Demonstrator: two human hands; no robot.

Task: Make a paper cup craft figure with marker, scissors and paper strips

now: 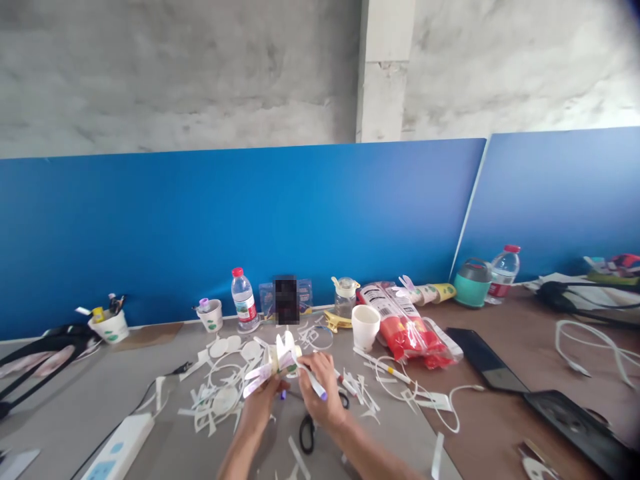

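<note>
In the middle of the head view my left hand (265, 397) is closed on a paper cup craft (274, 360) with white and purple petal-like strips sticking out. My right hand (320, 383) grips a white marker (311, 379) with a purple end, right beside the craft. The marker's tip is hidden against the strips. Below the hands lie black-handled scissors (307, 433), partly covered by my right hand. White paper scraps and cut circles (225, 401) are spread to the left, with more strips (367, 393) to the right.
A white cup (365, 327) stands behind my right hand, beside red plastic packages (405, 327). A water bottle (244, 301) and a cup with a marker (212, 316) are behind on the left. A power strip (119, 448) lies front left; a black phone (486, 359) lies right.
</note>
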